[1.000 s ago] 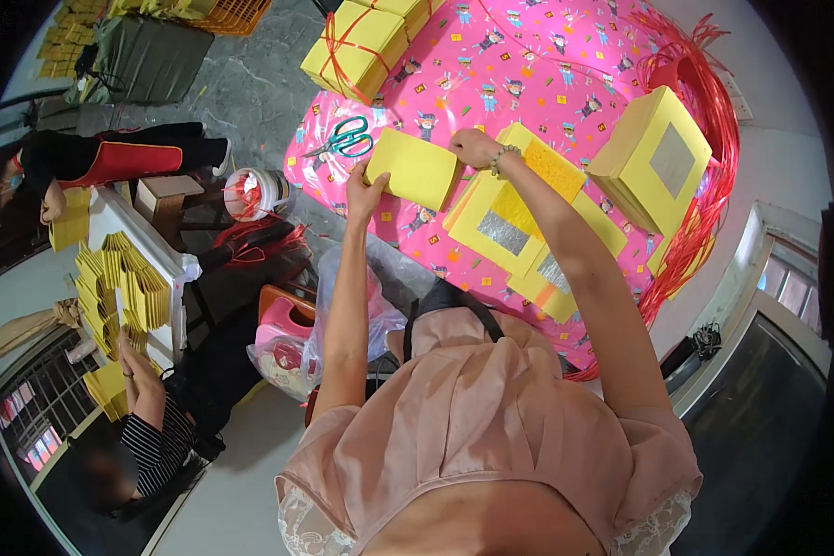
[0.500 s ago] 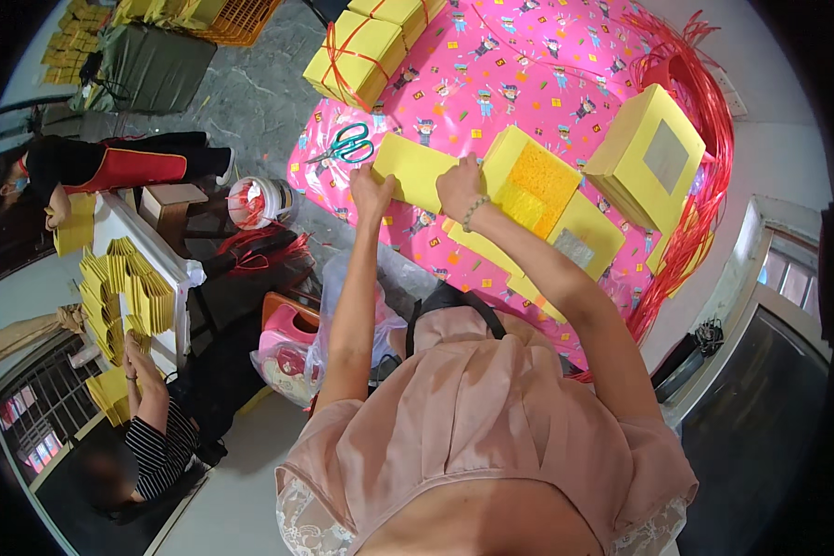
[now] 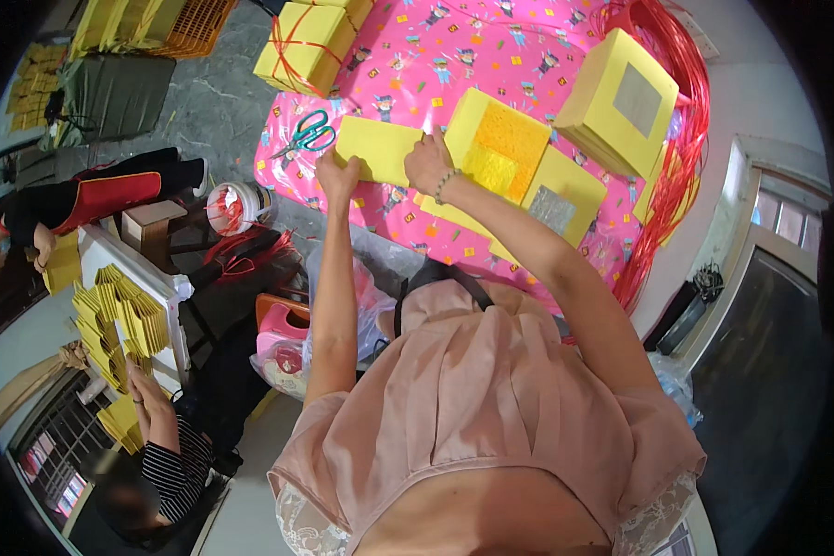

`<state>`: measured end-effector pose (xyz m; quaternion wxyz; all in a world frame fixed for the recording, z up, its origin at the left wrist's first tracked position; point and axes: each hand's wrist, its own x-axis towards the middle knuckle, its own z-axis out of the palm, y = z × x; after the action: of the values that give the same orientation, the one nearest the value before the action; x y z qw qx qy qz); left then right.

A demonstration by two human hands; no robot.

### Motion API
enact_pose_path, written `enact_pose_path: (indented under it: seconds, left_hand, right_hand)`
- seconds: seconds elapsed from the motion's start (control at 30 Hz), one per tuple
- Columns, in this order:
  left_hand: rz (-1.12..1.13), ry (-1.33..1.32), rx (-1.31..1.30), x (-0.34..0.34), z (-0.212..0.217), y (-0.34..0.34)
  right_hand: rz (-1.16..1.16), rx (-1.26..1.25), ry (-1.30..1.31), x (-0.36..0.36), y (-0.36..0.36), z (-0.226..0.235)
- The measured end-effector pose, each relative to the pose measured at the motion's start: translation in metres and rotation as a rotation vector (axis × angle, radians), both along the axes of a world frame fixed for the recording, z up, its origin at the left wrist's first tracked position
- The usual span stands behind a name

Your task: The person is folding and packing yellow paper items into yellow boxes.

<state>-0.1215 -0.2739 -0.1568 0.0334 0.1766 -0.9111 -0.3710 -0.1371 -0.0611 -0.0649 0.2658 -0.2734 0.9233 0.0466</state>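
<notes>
Head view: arms reached fwd, yellow paper btwn hands over pink cloth.
L hand pinched its near-left corner; R hand angled across right end, couldn't tell if pinching.

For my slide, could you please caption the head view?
Left hand and right hand on yellow paper beside green-handled scissors.

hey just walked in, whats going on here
A person has both hands on yellow paper at a pink patterned table. The left grip holds its near-left corner, and the right grip is on its right end. Teal scissors lie just beyond the left grip; a yellow stack with an orange patch sits to the right. Off to the left, two other people handle more yellow paper.
</notes>
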Motion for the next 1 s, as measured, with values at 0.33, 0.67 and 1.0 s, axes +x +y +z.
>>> enact_pose_path:
  seconds: [0.33,0.67,1.0]
  left_hand:
    - [0.018,-0.106,0.025,0.0,0.025,0.008]
    - [-0.175,0.333,-0.303,0.043,0.071,0.031]
    - [-0.796,0.328,0.063,0.094,0.124,0.135]
  right_hand:
    - [0.006,-0.027,0.139,0.003,0.009,-0.002]
    - [-0.3,-0.626,0.353,0.055,0.126,0.062]
    - [-0.261,-0.657,0.263,0.168,0.184,0.049]
